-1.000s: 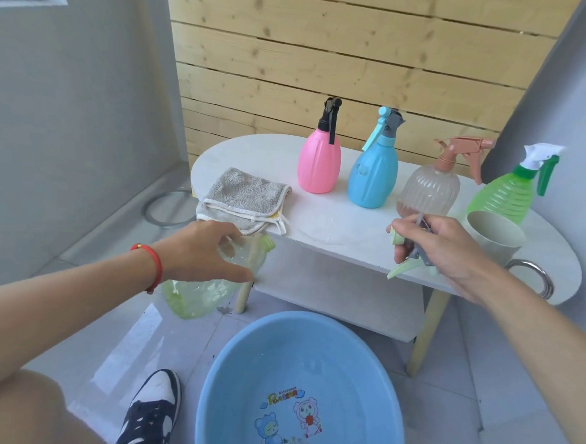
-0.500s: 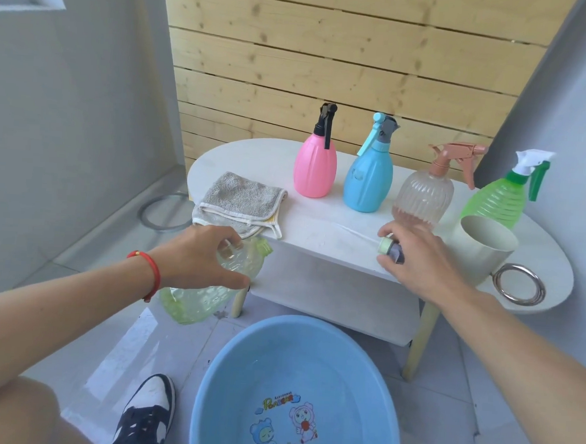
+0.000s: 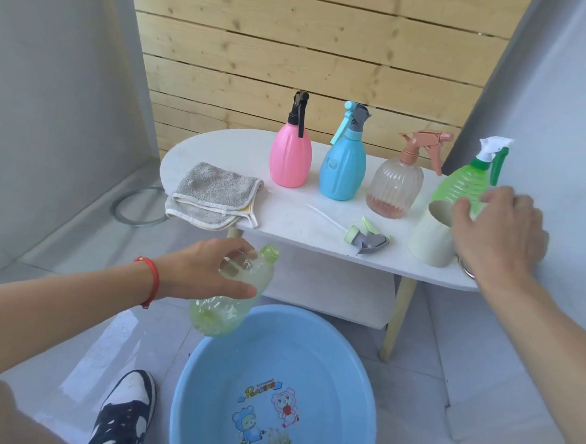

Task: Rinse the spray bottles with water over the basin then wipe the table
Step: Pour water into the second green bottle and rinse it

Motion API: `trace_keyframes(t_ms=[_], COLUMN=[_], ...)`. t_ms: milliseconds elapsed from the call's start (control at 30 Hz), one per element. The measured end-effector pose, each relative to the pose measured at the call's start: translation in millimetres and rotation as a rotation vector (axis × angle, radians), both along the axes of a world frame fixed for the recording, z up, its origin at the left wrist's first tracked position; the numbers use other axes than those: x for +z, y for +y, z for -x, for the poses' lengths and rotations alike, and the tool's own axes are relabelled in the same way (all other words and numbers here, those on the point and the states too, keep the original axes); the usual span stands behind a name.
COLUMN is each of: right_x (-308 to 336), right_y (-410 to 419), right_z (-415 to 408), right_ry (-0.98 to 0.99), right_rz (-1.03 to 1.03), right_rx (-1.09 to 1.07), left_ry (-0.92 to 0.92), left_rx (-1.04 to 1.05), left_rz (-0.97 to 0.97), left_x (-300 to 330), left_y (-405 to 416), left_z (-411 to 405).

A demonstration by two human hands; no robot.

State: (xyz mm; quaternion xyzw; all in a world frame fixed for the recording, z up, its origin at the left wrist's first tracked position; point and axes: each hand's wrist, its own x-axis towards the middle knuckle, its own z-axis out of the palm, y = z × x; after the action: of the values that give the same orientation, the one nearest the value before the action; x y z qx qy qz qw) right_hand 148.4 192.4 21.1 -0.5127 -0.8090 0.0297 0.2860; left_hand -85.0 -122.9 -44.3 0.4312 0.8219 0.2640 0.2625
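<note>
My left hand (image 3: 201, 273) grips a pale green clear bottle (image 3: 232, 300) without its head, tilted just above the far left rim of the blue basin (image 3: 354, 369) on the floor. Its grey and green spray head (image 3: 366, 238) with a thin tube lies on the white table (image 3: 292, 218). My right hand (image 3: 500, 231) hovers with fingers spread over the cream cup (image 3: 428, 237), holding nothing. Pink (image 3: 290, 156), blue (image 3: 343, 166), clear ribbed (image 3: 395, 185) and green (image 3: 465, 184) spray bottles stand in a row at the back. A grey cloth (image 3: 214, 193) lies folded at the table's left end.
The table has a lower shelf (image 3: 328, 292) and slim legs behind the basin. A metal ring (image 3: 134, 208) lies on the floor at the left wall. My shoe (image 3: 125, 414) is beside the basin. Wooden slats back the table.
My right hand has laid the spray head on the table and moved right, over the cup. My left hand has brought the open bottle nearer the basin.
</note>
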Motion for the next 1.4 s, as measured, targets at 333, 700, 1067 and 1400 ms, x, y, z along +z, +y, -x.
trace_keyframes(t_ms=[333, 700, 1067, 1400], right_x=[1, -4, -271, -338], right_y=[7, -85, -166, -204], right_z=[-47, -82, -27, -37], right_ry=[0.292, 0.195, -0.845, -1.061], right_rz=[0.965, 1.086, 0.781, 0.427], right_rx=[-0.052, 0.488, 0.364, 0.284], left_ry=[-0.254, -0.558, -0.434, -0.465], left_rx=[-0.180, 0.329, 0.507, 0.553], left_rz=[0.055, -0.012, -0.054, -0.119], left_x=[-50, -172, -220, -238], left_y=[22, -27, -65, -85], left_z=[-31, -86, -114, -134])
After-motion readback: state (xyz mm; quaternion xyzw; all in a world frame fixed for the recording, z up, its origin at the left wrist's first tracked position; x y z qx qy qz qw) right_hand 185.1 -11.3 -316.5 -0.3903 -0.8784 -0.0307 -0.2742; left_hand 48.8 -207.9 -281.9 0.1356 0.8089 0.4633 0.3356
